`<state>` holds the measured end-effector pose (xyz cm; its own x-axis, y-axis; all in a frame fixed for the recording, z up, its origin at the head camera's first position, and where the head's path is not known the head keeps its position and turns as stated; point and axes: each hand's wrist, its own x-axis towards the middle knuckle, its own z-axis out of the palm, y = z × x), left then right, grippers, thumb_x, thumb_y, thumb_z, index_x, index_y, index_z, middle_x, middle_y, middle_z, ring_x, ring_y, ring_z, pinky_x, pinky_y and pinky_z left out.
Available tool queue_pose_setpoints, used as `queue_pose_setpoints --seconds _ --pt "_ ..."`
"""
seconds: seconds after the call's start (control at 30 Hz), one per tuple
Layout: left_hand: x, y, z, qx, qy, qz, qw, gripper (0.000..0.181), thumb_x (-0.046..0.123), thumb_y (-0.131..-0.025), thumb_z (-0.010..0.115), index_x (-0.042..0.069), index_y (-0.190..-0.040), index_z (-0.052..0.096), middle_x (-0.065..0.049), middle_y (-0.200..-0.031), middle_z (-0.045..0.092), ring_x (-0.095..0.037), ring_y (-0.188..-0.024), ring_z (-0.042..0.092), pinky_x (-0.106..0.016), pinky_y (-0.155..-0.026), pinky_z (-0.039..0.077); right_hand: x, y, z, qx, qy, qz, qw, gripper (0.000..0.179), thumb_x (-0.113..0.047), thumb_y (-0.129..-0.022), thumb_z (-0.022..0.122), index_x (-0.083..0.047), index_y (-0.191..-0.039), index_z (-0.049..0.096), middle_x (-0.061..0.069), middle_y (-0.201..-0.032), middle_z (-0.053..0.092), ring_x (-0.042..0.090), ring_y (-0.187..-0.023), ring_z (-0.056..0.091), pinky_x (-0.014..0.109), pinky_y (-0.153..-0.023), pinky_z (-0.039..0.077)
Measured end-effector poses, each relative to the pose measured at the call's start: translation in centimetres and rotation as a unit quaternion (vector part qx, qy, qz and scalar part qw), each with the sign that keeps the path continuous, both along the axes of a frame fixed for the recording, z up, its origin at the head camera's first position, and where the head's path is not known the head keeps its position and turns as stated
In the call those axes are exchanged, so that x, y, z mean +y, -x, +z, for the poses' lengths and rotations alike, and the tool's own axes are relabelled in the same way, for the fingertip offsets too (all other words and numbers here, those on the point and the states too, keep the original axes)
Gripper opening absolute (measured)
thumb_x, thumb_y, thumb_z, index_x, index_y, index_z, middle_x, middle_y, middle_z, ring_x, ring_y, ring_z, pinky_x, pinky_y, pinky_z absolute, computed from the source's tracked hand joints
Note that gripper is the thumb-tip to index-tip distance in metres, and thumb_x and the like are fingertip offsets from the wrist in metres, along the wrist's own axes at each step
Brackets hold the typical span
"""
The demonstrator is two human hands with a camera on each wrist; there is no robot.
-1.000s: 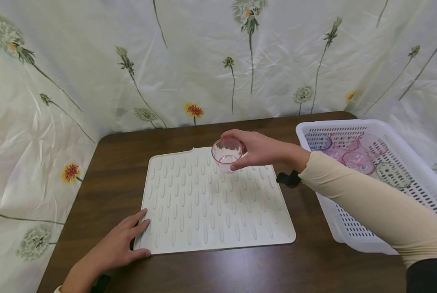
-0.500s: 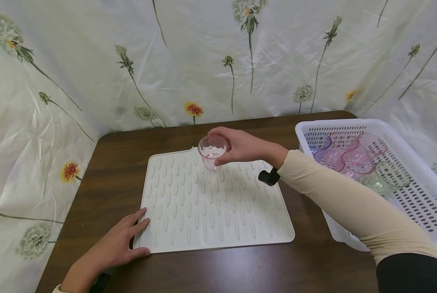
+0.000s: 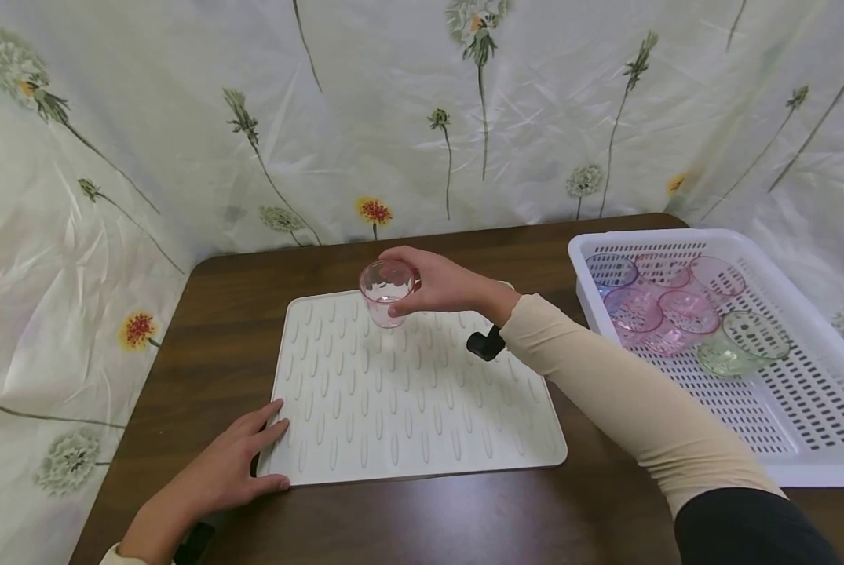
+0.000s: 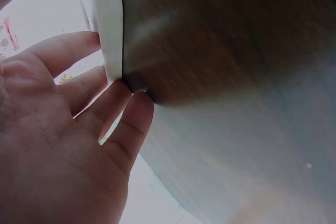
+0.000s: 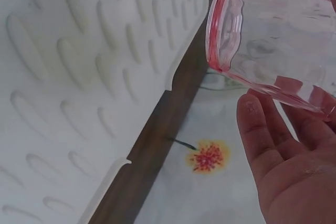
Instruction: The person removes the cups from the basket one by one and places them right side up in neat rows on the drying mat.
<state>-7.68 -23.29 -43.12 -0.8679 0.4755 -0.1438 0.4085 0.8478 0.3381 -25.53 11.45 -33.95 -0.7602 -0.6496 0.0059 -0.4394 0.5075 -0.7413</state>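
My right hand [image 3: 436, 281] grips a clear, pink-tinted glass [image 3: 385, 292] by its side, thumb toward me and fingers round the far side. In the right wrist view the glass [image 5: 278, 40] hangs above the mat, its thick base toward the mat. A white drying mat [image 3: 422, 400] with raised oval ribs lies on the table, and the glass overlaps its back edge in the head view. With fingers spread, my left hand [image 3: 227, 463] rests at the mat's front left corner. The left wrist view shows its fingertips against the mat's edge [image 4: 109, 30].
A white perforated basket [image 3: 782, 439] stands on the right, holding several tinted glasses: a blue one [image 3: 611, 271], pink ones [image 3: 686, 314] and a green one [image 3: 732, 353]. The dark wooden table [image 3: 224, 314] ends at a flower-print curtain [image 3: 393, 141].
My right hand has carried the pink glass leftward over the mat, away from the basket. The left hand has stayed at the mat's corner.
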Motion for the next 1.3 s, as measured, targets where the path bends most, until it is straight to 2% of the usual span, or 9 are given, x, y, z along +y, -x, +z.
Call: queue_pose_setpoints --seconds 0.37,0.6,0.7,0.93,1.07,1.3 --pt "-0.3 -0.2 0.1 0.001 -0.003 0.002 1.0000 0.081 0.050 -0.075 0.081 0.005 -0.139 0.058 -0.019 -0.155 0.041 -0.041 -0.135 0.047 -0.057 -0.103 0.045 -2.7 0.2 -1.1 -0.020 0.015 -0.004 0.9997 0.078 -0.028 -0.083 0.079 -0.014 -0.149 0.039 0.004 -0.140 0.057 0.022 -0.121 0.055 0.038 -0.096 0.054" --pt "-0.3 -0.4 0.1 -0.004 -0.008 0.008 0.9999 0.080 0.048 -0.076 0.082 0.005 -0.139 0.058 -0.019 -0.155 0.041 -0.042 -0.136 0.046 -0.058 -0.104 0.044 -4.4 0.2 -1.6 -0.029 0.033 -0.002 0.9990 0.078 -0.027 -0.084 0.078 -0.012 -0.149 0.039 0.005 -0.138 0.058 0.025 -0.122 0.056 0.039 -0.096 0.053" --pt "-0.3 -0.4 0.0 -0.007 -0.011 0.013 0.9998 0.079 0.047 -0.076 0.082 0.005 -0.139 0.057 -0.019 -0.156 0.040 -0.042 -0.137 0.045 -0.058 -0.105 0.044 -5.0 0.2 -1.7 -0.032 0.034 -0.010 0.9989 0.080 -0.028 -0.083 0.078 -0.012 -0.150 0.037 0.004 -0.140 0.057 0.022 -0.122 0.056 0.039 -0.098 0.052" --pt "-0.5 -0.3 -0.1 0.014 -0.019 0.002 0.9997 0.079 0.047 -0.075 0.082 0.005 -0.138 0.059 -0.020 -0.154 0.042 -0.041 -0.134 0.048 -0.058 -0.102 0.045 -6.5 0.2 -1.7 -0.036 0.023 -0.034 0.9985 0.078 -0.029 -0.081 0.080 -0.012 -0.145 0.038 0.003 -0.142 0.056 0.019 -0.126 0.053 0.039 -0.099 0.052" --pt "-0.5 -0.1 -0.2 0.023 -0.020 0.000 0.9995 0.078 0.046 -0.075 0.083 0.006 -0.138 0.059 -0.019 -0.154 0.043 -0.040 -0.134 0.049 -0.057 -0.101 0.046 -7.3 0.5 -1.8 -0.042 0.036 -0.042 0.9976 0.077 -0.028 -0.082 0.080 -0.012 -0.144 0.039 0.003 -0.143 0.055 0.019 -0.127 0.053 0.037 -0.099 0.053" --pt "-0.3 0.1 -0.1 -0.002 -0.026 0.000 0.9997 0.079 0.047 -0.076 0.082 0.005 -0.139 0.057 -0.020 -0.155 0.041 -0.042 -0.135 0.047 -0.058 -0.103 0.045 -8.6 0.8 -2.5 -0.069 0.074 -0.053 0.9934 0.078 -0.025 -0.083 0.080 -0.012 -0.147 0.038 0.005 -0.145 0.055 0.021 -0.128 0.055 0.036 -0.099 0.053"
